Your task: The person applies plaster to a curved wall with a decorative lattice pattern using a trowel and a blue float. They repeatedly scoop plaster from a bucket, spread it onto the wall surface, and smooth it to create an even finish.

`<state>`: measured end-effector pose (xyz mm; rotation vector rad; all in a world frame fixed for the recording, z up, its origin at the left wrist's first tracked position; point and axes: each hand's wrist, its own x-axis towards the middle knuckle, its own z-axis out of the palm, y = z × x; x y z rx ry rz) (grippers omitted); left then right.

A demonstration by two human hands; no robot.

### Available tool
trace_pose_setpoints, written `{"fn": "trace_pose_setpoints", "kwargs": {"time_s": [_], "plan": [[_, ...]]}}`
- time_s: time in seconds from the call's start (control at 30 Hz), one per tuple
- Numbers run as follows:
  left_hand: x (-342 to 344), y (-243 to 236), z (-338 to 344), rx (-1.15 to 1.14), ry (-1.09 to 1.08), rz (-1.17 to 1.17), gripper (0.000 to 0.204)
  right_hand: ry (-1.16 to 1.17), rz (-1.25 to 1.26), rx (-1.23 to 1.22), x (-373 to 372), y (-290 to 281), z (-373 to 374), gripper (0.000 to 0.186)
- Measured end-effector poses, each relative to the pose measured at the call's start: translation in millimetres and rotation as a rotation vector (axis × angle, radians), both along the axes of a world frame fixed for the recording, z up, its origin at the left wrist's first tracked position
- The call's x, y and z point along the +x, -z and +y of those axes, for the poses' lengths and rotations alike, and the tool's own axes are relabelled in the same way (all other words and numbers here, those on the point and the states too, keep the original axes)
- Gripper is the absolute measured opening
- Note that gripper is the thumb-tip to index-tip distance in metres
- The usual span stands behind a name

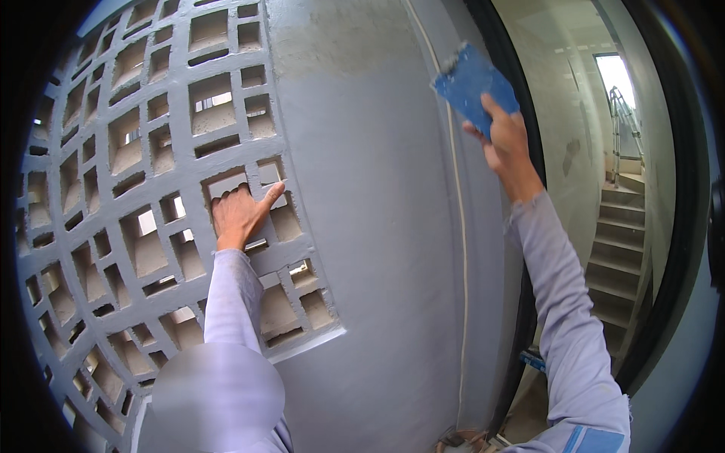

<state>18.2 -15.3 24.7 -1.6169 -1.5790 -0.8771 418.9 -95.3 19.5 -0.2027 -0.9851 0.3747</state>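
My right hand is raised at the upper right and grips a blue flat putty spreader, slightly blurred. A lump of greyish paste clings to the spreader's upper edge. Just behind it are the grey-painted wall and a pale cable; whether the spreader touches the wall I cannot tell. On the left, my left hand holds on to the grey lattice block wall, its fingers hooked into one of the square openings and the thumb stretched out to the right. Those fingertips are partly hidden inside the opening.
The pale cable runs down the wall beside a dark door frame. Through the doorway, steps lead up to a metal ladder. A damp-looking brownish patch marks the wall's top. Down at the wall's foot lies a cluttered container.
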Motion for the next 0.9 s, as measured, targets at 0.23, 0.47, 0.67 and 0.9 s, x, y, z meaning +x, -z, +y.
{"fn": "trace_pose_setpoints", "kwargs": {"time_s": [0.23,0.47,0.67,0.9], "plan": [[-2,9,9,0.099,-0.022,-0.016,0.096,0.822,-0.155,0.127,37,-150,94,0.034],[-3,13,13,0.204,-0.006,-0.012,0.095,1.361,-0.189,0.44,97,-278,211,0.035],[0,8,3,0.205,0.008,-0.02,0.087,1.329,-0.432,0.457,62,-263,191,0.028],[2,17,21,0.201,0.063,-0.011,0.083,1.585,-0.478,0.287,52,-252,212,0.024]]}}
